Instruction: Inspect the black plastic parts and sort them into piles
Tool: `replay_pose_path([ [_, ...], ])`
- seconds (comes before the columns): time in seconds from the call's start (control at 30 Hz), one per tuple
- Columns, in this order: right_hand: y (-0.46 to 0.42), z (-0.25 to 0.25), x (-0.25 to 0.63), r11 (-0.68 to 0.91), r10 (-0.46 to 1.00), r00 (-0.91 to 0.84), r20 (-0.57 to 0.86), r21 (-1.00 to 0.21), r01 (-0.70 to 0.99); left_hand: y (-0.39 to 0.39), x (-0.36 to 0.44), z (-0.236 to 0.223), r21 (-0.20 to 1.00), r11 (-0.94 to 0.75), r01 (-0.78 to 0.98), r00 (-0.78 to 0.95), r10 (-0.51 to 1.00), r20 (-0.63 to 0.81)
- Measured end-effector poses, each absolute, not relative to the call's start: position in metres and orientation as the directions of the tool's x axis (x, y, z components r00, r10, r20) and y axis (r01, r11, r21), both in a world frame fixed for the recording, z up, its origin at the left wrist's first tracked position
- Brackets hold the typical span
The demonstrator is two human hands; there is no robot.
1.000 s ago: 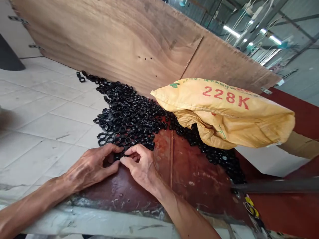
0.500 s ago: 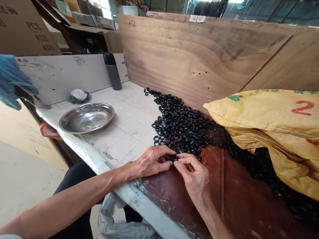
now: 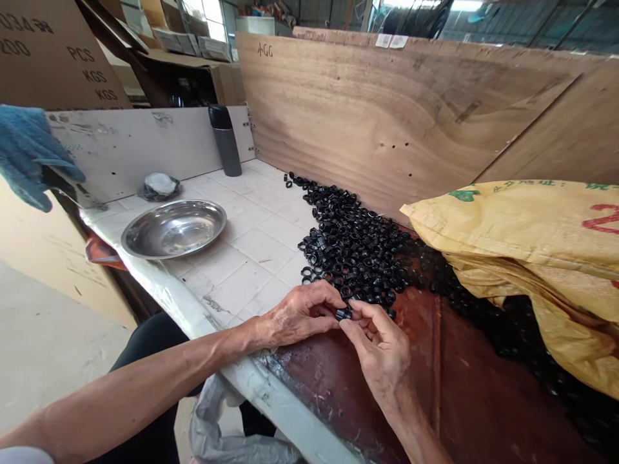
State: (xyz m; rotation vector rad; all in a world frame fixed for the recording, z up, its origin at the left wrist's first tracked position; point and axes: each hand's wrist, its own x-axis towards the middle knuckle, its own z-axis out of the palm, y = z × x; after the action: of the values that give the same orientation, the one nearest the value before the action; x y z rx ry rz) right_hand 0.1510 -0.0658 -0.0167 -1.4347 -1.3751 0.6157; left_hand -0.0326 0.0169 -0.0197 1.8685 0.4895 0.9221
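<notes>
Between my two hands, at the near edge of a heap of black rings, is a small black ring. My left hand comes from the left, its thumb and index finger closed around the ring's left side. From the right, my right hand pinches the same ring between thumb and index finger. The fingertips partly cover it, so whether more than one ring is held cannot be made out. Loose rings of the heap lie just beyond the fingers.
A shallow steel bowl stands on the white tiled surface at left, near a wrapped white lump and a dark flask. A plywood board rises behind. A yellow sack lies over more rings at right.
The view has shifted slightly, so everything sits a little further right. Both hands stay together at the heap's edge, and the ring between the fingertips now shows more clearly.
</notes>
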Motion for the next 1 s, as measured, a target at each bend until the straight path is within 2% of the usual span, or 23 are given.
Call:
replay_pose_path([
  [0.23,-0.065,-0.026,0.153,0.144,0.944,0.217,0.249,-0.901,0.409,0.018,-0.034,-0.020,0.871,-0.490,-0.040,0.645,0.653,0.397],
  [0.4,-0.068,-0.027,0.156,0.261,0.914,0.126,0.386,-0.796,0.547,0.019,-0.034,-0.021,0.829,-0.550,-0.102,0.637,0.604,0.479],
  [0.53,-0.068,-0.020,0.155,0.319,0.902,0.062,0.428,-0.756,0.571,0.021,-0.035,-0.022,0.802,-0.583,-0.129,0.610,0.591,0.527],
  [0.63,-0.067,-0.019,0.154,0.343,0.881,0.025,0.472,-0.674,0.654,0.021,-0.036,-0.023,0.772,-0.615,-0.160,0.628,0.541,0.560],
  [0.77,-0.067,-0.020,0.154,0.327,0.861,0.009,0.509,-0.566,0.757,0.020,-0.034,-0.024,0.817,-0.563,-0.126,0.671,0.558,0.489],
  [0.87,-0.069,-0.018,0.154,0.292,0.870,0.068,0.488,-0.621,0.727,0.018,-0.032,-0.024,0.888,-0.448,-0.101,0.661,0.637,0.396],
  [1.0,-0.070,-0.018,0.155,0.364,0.871,0.003,0.492,-0.648,0.669,0.017,-0.032,-0.022,0.934,-0.342,-0.101,0.618,0.714,0.328],
])
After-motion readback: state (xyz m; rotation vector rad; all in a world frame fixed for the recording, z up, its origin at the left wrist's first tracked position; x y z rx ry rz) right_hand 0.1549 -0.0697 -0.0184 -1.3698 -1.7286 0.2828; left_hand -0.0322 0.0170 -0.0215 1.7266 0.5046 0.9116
